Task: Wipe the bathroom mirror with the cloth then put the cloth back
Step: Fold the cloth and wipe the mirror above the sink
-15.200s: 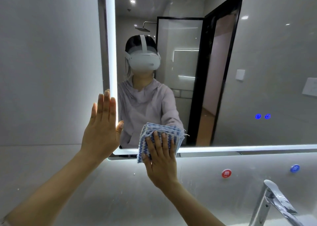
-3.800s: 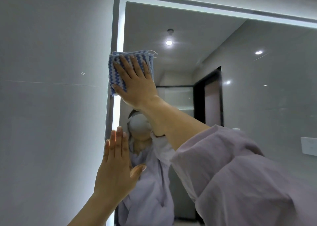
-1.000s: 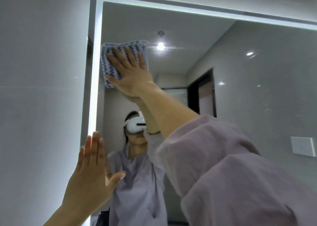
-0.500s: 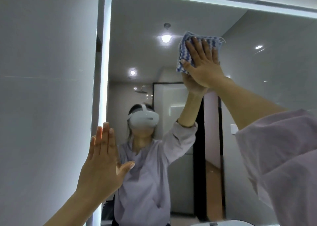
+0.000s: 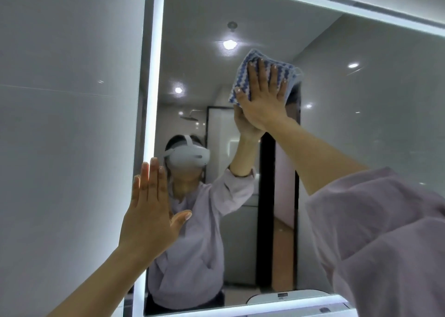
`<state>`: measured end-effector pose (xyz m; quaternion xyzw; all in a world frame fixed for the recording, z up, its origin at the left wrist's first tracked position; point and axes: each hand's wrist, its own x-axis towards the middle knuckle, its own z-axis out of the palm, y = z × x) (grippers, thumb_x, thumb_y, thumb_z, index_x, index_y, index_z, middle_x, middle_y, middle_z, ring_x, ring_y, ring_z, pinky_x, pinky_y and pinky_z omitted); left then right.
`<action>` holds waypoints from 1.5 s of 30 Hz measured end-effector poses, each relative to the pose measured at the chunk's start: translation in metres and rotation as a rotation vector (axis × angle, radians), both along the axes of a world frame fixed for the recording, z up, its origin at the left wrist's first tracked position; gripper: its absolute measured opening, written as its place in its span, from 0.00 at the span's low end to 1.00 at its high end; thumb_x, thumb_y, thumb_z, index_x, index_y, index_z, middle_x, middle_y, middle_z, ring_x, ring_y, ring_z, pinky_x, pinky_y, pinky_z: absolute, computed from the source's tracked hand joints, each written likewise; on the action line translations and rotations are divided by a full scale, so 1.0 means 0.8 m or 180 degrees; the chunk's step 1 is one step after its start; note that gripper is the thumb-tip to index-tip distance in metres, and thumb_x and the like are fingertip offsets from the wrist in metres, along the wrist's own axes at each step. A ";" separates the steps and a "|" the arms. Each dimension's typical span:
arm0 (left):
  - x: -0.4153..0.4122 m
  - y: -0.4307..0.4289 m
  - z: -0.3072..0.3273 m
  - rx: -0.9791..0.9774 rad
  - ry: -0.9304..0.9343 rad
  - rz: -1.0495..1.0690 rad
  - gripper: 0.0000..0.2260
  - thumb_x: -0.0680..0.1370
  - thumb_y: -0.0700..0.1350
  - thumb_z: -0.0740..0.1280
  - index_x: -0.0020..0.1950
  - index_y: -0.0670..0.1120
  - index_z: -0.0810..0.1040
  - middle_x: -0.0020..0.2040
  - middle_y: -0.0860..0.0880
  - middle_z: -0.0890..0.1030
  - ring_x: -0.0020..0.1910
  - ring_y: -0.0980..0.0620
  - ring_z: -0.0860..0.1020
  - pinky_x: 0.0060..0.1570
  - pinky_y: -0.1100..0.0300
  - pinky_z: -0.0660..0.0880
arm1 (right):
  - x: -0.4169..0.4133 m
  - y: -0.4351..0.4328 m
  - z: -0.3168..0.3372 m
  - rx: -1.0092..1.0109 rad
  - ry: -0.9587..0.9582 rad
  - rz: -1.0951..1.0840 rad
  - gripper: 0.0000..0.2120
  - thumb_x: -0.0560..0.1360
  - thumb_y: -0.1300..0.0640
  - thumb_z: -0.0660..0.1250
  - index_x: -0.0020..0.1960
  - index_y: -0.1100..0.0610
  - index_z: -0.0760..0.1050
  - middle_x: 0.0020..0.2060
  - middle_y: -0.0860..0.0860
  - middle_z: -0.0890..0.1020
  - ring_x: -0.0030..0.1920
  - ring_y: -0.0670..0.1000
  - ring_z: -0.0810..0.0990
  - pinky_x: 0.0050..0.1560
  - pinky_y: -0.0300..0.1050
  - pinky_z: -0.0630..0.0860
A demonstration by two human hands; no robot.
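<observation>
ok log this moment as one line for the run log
phase: wiping | right hand: flat, pressing cloth on upper mirror | left hand: open, braced at lit left edge | cloth return: not yet done

Cloth (image 5: 262,76): blue-and-white zigzag weave, folded into a rough square pad, frayed threads at its right corner. Pressed flat against the mirror (image 5: 361,129) in the upper middle of the glass, tilted slightly clockwise, under my right hand (image 5: 262,102), palm flat and fingers spread over it. Mirror: large, wall-mounted, upright, lit strip running along its left, top and bottom edges. My left hand (image 5: 149,220) lies flat on its left edge, lower down.
</observation>
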<state>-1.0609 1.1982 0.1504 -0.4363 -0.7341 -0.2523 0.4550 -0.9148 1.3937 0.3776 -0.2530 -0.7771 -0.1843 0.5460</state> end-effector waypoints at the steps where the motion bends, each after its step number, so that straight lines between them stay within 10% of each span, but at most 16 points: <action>1: 0.000 0.000 0.000 -0.0011 -0.0012 -0.0005 0.47 0.70 0.71 0.43 0.75 0.38 0.40 0.77 0.41 0.38 0.76 0.42 0.39 0.75 0.46 0.46 | -0.006 -0.008 -0.004 0.0003 -0.0028 0.0000 0.35 0.78 0.35 0.42 0.77 0.49 0.35 0.78 0.51 0.38 0.76 0.56 0.33 0.68 0.55 0.26; 21: -0.002 -0.002 0.003 0.0001 -0.0010 -0.0173 0.46 0.70 0.71 0.41 0.75 0.38 0.44 0.77 0.38 0.44 0.76 0.39 0.46 0.74 0.43 0.51 | -0.084 -0.121 -0.084 0.0450 -0.0745 0.0185 0.36 0.80 0.36 0.47 0.77 0.51 0.34 0.77 0.50 0.35 0.75 0.55 0.30 0.72 0.57 0.27; 45: 0.002 -0.007 0.004 -0.0249 0.0380 0.0344 0.48 0.72 0.71 0.41 0.73 0.30 0.49 0.76 0.34 0.48 0.75 0.35 0.49 0.74 0.48 0.44 | 0.066 0.031 -0.124 0.0601 -0.0570 -0.0168 0.33 0.78 0.34 0.42 0.77 0.48 0.38 0.78 0.49 0.42 0.77 0.52 0.37 0.76 0.57 0.38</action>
